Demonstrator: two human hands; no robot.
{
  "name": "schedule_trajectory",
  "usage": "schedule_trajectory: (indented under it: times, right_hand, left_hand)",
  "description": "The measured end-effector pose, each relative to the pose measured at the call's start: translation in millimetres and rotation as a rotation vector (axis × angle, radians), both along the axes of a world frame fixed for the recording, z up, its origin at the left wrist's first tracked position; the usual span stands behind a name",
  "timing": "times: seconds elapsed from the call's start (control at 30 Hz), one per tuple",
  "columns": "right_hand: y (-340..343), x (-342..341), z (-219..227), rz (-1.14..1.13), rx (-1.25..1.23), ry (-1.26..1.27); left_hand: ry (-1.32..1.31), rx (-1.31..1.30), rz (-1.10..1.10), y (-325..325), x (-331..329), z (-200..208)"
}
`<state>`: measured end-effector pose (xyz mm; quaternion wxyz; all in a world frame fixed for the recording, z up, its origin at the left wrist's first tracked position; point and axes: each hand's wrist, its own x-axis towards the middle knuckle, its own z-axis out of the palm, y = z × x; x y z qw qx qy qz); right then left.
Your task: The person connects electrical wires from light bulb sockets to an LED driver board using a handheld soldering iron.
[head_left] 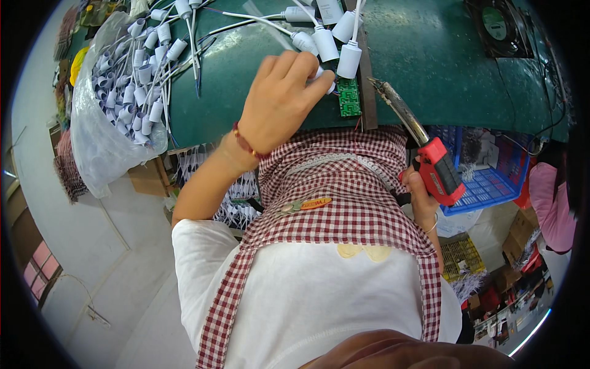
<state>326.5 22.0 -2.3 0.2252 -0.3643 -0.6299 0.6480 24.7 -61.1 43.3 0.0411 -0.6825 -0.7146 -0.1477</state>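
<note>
My left hand (278, 101) is closed at the near edge of the green table, its fingertips round a white lamp socket (331, 87) that is mostly hidden by the fingers. Just right of them lies a small green circuit board panel (349, 103), up against a dark metal bar (367, 86). My right hand (421, 195) grips a red and black soldering gun (441, 171). Its long metal barrel slants up and left, with the tip beside the bar and apart from the board. More white sockets with cables (324, 44) lie beyond my left hand.
A clear plastic bag (110, 150) full of white wired sockets stands on the left of the green table (424, 49). A dark fan (495, 26) with cords sits at the far right. Below the table edge at right is a blue plastic basket (491, 187).
</note>
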Motion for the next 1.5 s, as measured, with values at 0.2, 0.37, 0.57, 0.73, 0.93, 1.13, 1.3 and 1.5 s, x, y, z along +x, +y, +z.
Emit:
schedule_trajectory:
  times: [0.2, 0.37, 0.57, 0.73, 0.93, 1.13, 1.3, 1.5]
  right_hand:
    - [1, 3, -3, 0.016, 0.011, 0.011]
    - [-4, 4, 0, -0.085, -0.005, 0.002]
    - [-2, -4, 3, -0.054, -0.009, 0.023]
    - [-5, -9, 11, -0.084, 0.026, 0.046]
    - [0, -20, 22, -0.145, -0.037, 0.156]
    - [13, -48, 36, -0.115, -0.152, 0.372]
    - [11, -65, 47, -0.078, -0.138, 0.398]
    - [9, -81, 60, -0.116, -0.147, 0.415]
  left_hand:
    - [-0.595, 0.058, -0.029, -12, -23, -37]
    - [-0.268, 0.168, 0.147, -7, -90, -33]
    - [0.313, 0.359, 0.754, 1, -221, -68]
    - [0.168, 0.193, 0.687, 9, -240, -60]
    - [-0.797, 0.456, 0.428, -6, -156, 12]
    - [0.018, 0.486, 0.265, -7, -110, 57]
    - [0.109, 0.485, 0.258, -19, -80, 84]
    - [-0.470, 0.241, 0.324, -17, -20, 83]
